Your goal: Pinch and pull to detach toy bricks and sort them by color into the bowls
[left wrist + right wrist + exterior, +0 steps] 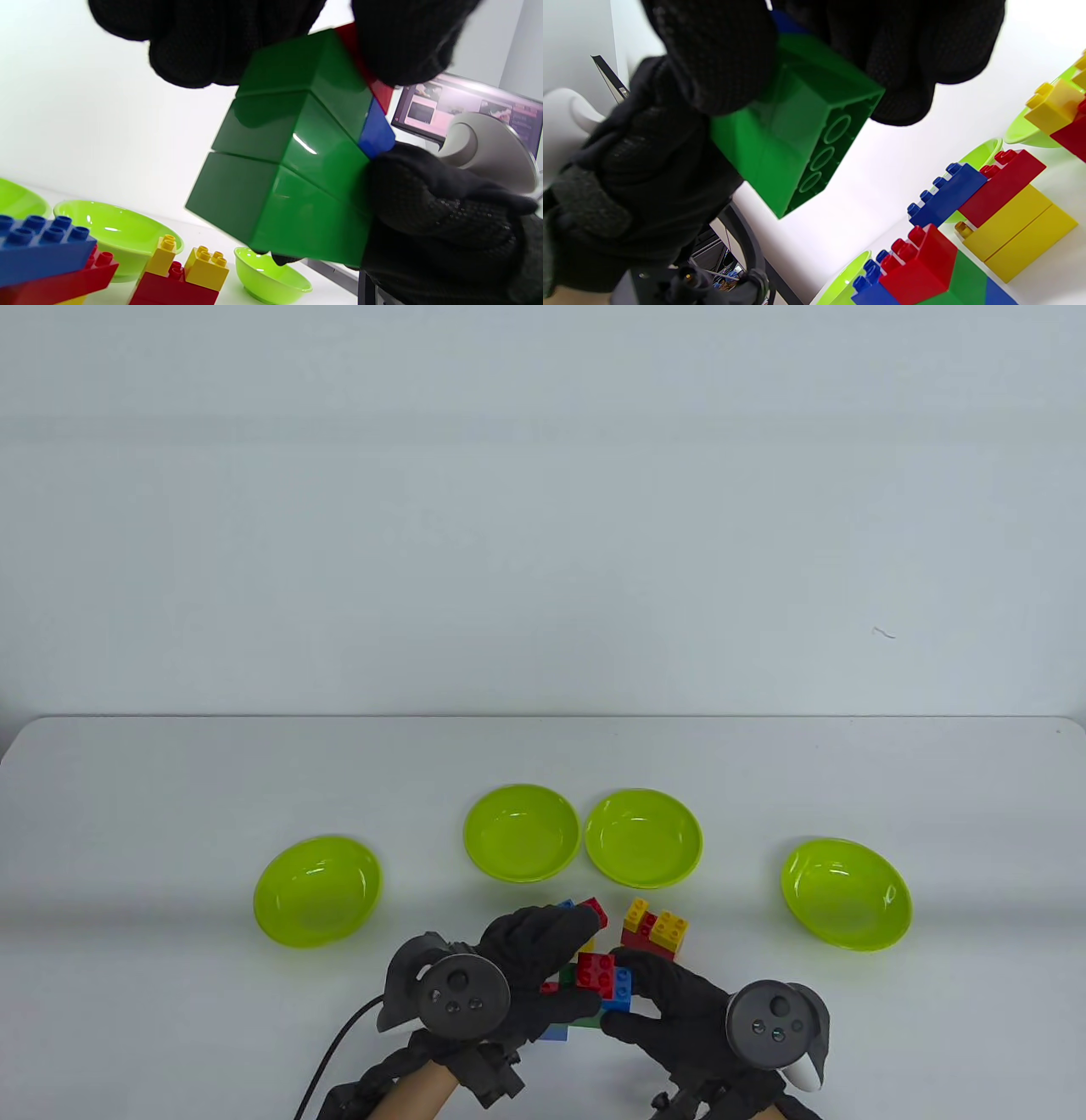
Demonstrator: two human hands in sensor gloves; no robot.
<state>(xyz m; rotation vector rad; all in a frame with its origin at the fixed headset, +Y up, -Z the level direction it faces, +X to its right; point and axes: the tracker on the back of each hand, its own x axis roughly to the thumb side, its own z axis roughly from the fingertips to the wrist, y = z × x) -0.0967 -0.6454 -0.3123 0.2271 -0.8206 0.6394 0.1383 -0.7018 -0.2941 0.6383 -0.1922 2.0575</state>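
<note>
Both hands hold one brick stack above the table's front edge. A red brick [596,970] and a blue brick [622,988] sit on top, with green bricks [288,169] below them. My left hand [547,967] grips the stack from the left, its fingers [203,46] curled over the top. From the right, my right hand [657,997] grips the blue-and-green end, its fingers [891,55] wrapped over the green brick [797,127]. Four lime-green bowls stand in a row: far left [316,891], middle left [521,833], middle right [644,838], far right [846,893]. All look bare inside.
A red-and-yellow cluster [653,931] lies on the table just behind the hands. Another cluster of blue, red and yellow bricks [590,909] lies partly hidden behind the left hand. A black cable [339,1052] trails off the front left. A laptop screen [458,110] shows to the right.
</note>
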